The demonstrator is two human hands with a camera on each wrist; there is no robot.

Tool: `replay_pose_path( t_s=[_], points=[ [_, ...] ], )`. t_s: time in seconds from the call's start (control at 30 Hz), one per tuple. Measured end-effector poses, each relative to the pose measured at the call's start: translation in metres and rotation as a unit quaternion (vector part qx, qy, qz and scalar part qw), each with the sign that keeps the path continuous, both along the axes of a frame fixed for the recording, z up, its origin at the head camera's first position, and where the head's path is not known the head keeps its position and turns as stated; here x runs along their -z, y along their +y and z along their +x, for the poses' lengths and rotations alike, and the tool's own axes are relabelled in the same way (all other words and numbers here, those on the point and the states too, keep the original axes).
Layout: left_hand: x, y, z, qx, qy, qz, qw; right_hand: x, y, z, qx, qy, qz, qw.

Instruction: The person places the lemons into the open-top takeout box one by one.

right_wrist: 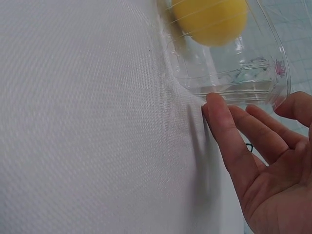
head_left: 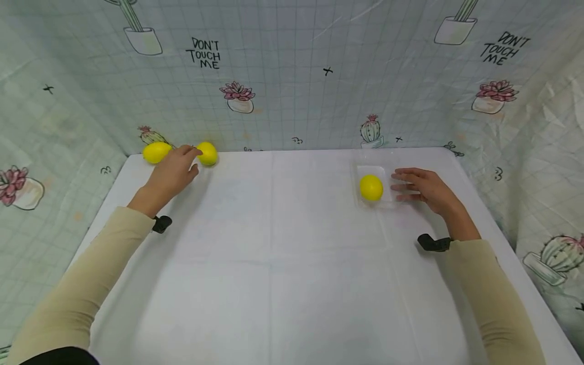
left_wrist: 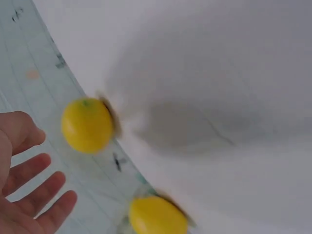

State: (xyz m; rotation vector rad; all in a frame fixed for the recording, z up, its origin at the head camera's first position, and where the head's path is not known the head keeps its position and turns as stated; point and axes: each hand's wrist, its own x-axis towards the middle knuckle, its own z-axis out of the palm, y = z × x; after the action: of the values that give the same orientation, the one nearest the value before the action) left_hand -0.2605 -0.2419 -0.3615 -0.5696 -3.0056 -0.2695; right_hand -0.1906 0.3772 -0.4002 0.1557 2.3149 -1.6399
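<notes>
Two yellow lemons lie near the far left corner of the table. My left hand [head_left: 169, 175] is over them, between the left lemon [head_left: 156, 152] and the right lemon [head_left: 207, 153]. Its fingertips overlap the right one in the head view, while the left wrist view shows a gap between the fingers [left_wrist: 46, 183] and both fruits. At the far right, a third lemon [head_left: 371, 188] sits inside a clear plastic box [right_wrist: 234, 92]. My right hand [head_left: 426, 190] is at the near end of that box, fingers extended, fingertips right at its wall and the thumb by the rim.
A white cloth [head_left: 283, 253] with fold lines covers the table. Behind and at both sides hangs a pale gridded curtain [head_left: 296, 76] printed with cacti and lettering; it meets the table's far edge just behind the lemons.
</notes>
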Motion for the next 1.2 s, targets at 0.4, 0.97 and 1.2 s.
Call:
replay_pose_path(
  t_s=[0.4, 0.97, 1.2],
  points=[
    [0.007, -0.081, -0.036, -0.129, -0.037, 0.044, 0.9900, 0.001, 0.001, 0.000, -0.001, 0.006, -0.018, 1.000],
    [0.021, -0.111, -0.057, -0.161, -0.102, 0.064, 0.9796, -0.002, -0.001, 0.000, -0.005, 0.003, -0.018, 1.000],
    [0.011, -0.099, -0.061, -0.162, -0.130, 0.062, 0.9763, 0.000, -0.001, 0.000, -0.010, 0.003, -0.022, 1.000]
  ],
)
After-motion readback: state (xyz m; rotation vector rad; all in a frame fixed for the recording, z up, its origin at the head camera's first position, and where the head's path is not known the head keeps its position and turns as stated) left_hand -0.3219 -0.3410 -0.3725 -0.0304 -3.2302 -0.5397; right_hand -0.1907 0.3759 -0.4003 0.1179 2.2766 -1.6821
